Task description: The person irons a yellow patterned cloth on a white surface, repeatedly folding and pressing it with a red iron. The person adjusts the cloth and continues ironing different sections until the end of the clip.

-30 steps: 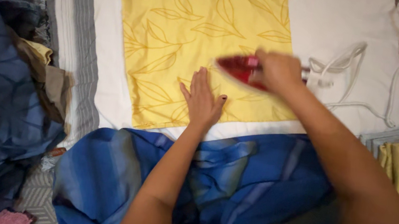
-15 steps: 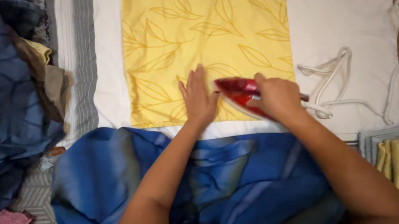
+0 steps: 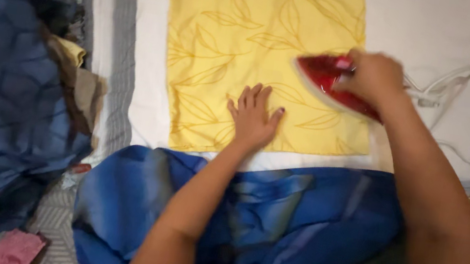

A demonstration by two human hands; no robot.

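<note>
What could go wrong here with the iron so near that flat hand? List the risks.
1. The left hand lies flat on the yellow leaf-print cloth, close to the red iron gripped by the right hand; a stroke toward it might burn the fingers.
2. The white cord lies looped beside the iron and could snag or drag.
3. The view is blurred by motion, so a fast stroke may crease the cloth.

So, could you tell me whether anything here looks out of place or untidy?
Little stands out. The yellow cloth lies flat under the left hand, with the right hand gripping the red iron. The white cord is loosely tangled beside it, and clothes are heaped at left.
</note>
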